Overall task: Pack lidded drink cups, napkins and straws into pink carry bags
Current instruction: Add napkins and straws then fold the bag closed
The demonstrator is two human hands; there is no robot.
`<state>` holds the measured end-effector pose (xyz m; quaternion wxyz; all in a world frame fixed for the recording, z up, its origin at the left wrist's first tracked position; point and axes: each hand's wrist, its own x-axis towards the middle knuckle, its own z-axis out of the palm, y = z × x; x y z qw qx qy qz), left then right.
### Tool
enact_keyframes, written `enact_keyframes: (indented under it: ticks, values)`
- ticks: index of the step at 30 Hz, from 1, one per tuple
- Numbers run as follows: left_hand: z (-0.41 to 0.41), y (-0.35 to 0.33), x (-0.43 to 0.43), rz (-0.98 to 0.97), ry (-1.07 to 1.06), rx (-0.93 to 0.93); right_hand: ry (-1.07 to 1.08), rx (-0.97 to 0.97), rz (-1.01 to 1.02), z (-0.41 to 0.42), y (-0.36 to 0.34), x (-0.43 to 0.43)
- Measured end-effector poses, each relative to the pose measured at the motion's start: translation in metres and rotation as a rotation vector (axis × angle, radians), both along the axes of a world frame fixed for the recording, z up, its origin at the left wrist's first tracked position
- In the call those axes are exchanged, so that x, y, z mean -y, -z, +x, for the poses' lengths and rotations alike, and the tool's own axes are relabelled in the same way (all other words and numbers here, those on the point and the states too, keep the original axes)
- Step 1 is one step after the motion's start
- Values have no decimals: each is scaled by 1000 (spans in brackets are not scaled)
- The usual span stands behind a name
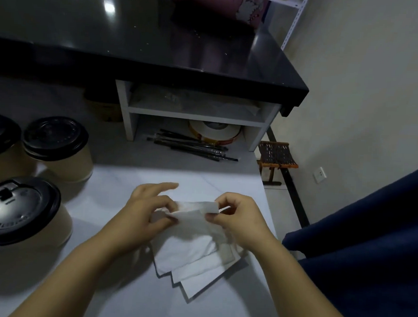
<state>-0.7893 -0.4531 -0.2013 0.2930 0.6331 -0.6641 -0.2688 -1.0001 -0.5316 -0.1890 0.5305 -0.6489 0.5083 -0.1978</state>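
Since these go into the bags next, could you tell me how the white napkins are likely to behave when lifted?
Probably floppy: the napkins sag and crease between the left hand and right hand. Likely light: fingertip pinches hold them. Their lower corners fan apart, so layers may slide.

Soft white paper napkins [192, 253]; glossy black counter [137, 31].

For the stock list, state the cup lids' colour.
Black lids on cream cups; clearest in the head view.

Light: dim, cool, indoor. Glare: lamp reflection on glossy black raised tabletop [137, 31]. Shadows: soft, under black-lidded beige paper cup [21, 210] and white paper napkins [192, 250] on pale grey tabletop [133, 175]. Edges bowed; top blurred.
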Motion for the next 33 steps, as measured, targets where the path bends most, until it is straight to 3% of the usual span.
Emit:
enact_keyframes:
  ticks: [6,13,17,25,33]
  values:
    - [8,-3,20,-2,-139,-35,-25,-44,-72,9,-4,40]
    - [27,-2,44,105,-279,-25,70,-649,-459,24,12,116]
    - [30,4,53,118,-276,-23,10,-817,-540,34,21,134]
    - [31,11,52,113,-279,-41,-163,-875,-576,32,26,129]
    - [35,9,45,96,-270,-56,-136,-706,-462,18,12,110]
